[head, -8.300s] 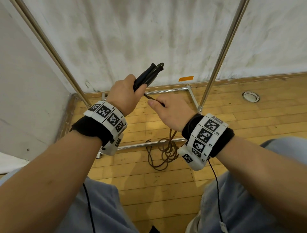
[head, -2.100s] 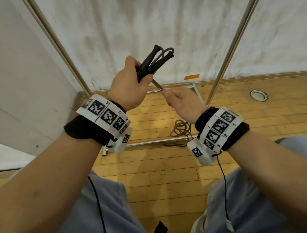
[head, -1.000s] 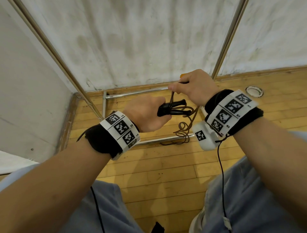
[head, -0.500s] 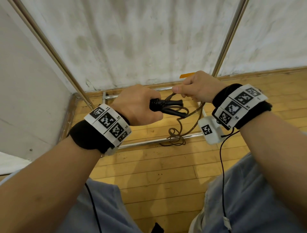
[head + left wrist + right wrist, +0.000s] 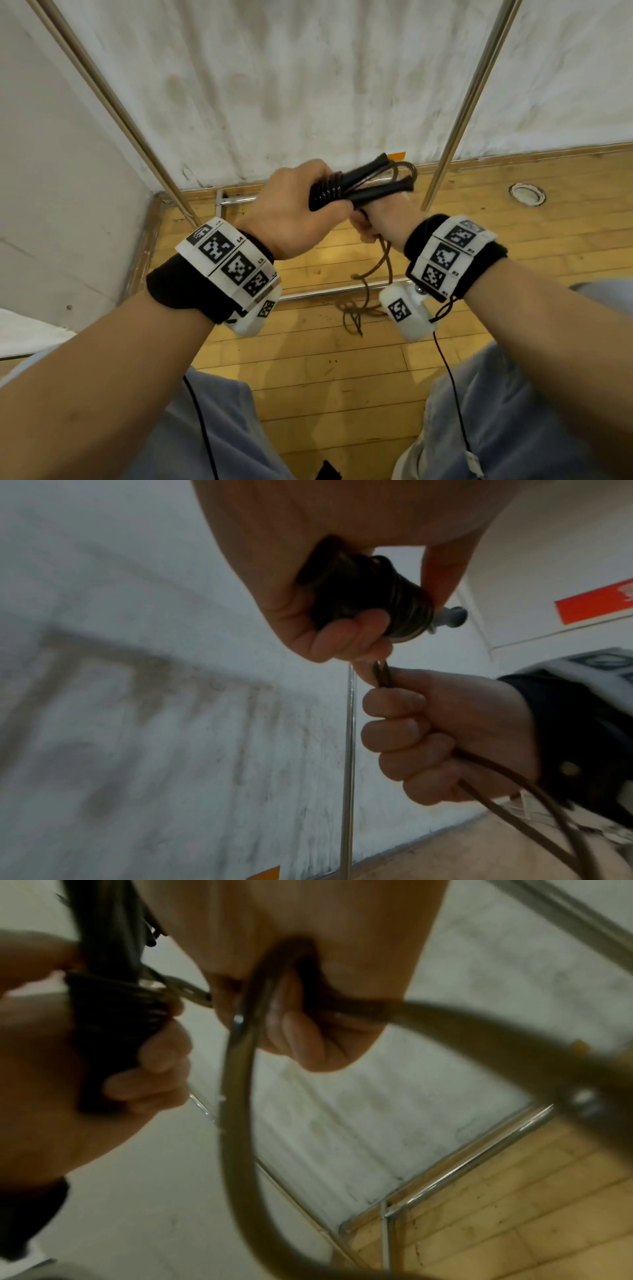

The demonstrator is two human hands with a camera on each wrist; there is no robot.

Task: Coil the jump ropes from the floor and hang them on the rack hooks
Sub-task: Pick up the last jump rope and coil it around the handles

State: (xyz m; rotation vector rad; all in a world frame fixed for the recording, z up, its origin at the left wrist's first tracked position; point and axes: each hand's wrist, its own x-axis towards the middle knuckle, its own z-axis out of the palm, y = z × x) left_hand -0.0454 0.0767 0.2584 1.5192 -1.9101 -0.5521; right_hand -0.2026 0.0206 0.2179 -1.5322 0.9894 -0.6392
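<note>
My left hand (image 5: 291, 212) grips the two black jump-rope handles (image 5: 363, 186) held together, with several turns of brown rope wound round them (image 5: 394, 607). The handle tips point up and to the right. Just under them my right hand (image 5: 380, 222) is closed round the brown rope (image 5: 380, 672), which runs through its fist and hangs down (image 5: 383, 260) to a loose tangle on the floor (image 5: 356, 311). In the right wrist view the rope (image 5: 236, 1085) loops out of my right palm close to the lens. No rack hooks show in any view.
A chrome rack frame stands against the stained white wall: a slanted left pole (image 5: 113, 109), a right pole (image 5: 469, 102) and floor bars (image 5: 329, 291). Wooden plank floor (image 5: 308, 377), a round floor fitting (image 5: 526, 194), an orange tape mark (image 5: 397, 156), my knees at the bottom.
My right hand has dropped from above the handles to just beneath them, carrying the rope round. My left hand has tilted the handles upward. Less rope lies on the floor than 8 seconds ago.
</note>
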